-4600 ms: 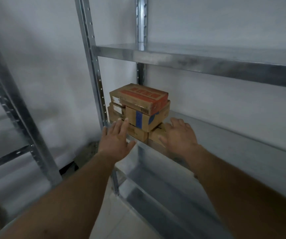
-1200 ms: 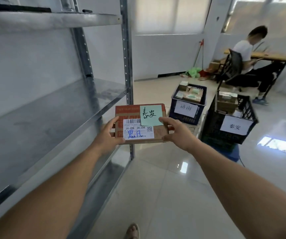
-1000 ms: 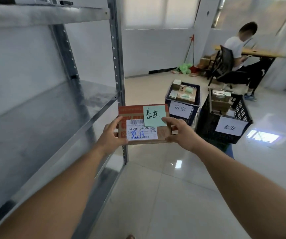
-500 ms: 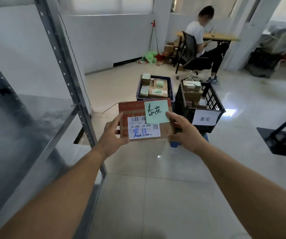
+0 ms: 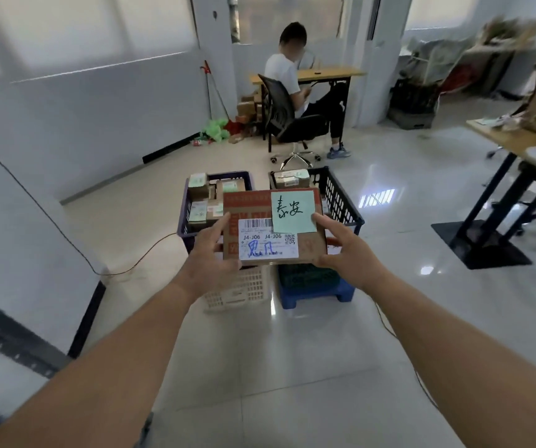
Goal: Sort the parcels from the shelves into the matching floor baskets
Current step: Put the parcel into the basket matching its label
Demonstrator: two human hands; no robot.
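Note:
I hold a flat brown cardboard parcel [image 5: 250, 208] with red print, a white shipping label and a green handwritten note, in front of me at chest height. My left hand [image 5: 210, 253] grips its left edge and my right hand [image 5: 344, 250] grips its right edge. Beyond the parcel stand two floor baskets: a dark blue basket [image 5: 184, 218] on the left and a black basket [image 5: 341, 202] on the right, both holding several parcels. The parcel hides the baskets' front labels.
A white crate [image 5: 244, 289] and a blue stool [image 5: 318, 292] support the baskets. A person sits on an office chair [image 5: 279, 114] at a desk behind them. A table [image 5: 512, 147] stands at right, a wall corner [image 5: 34, 237] at left. A cable runs over the glossy tiled floor.
I have turned away from the metal shelf, which has left the view, and come closer to the baskets. The parcel stays gripped in both hands and now covers the basket labels.

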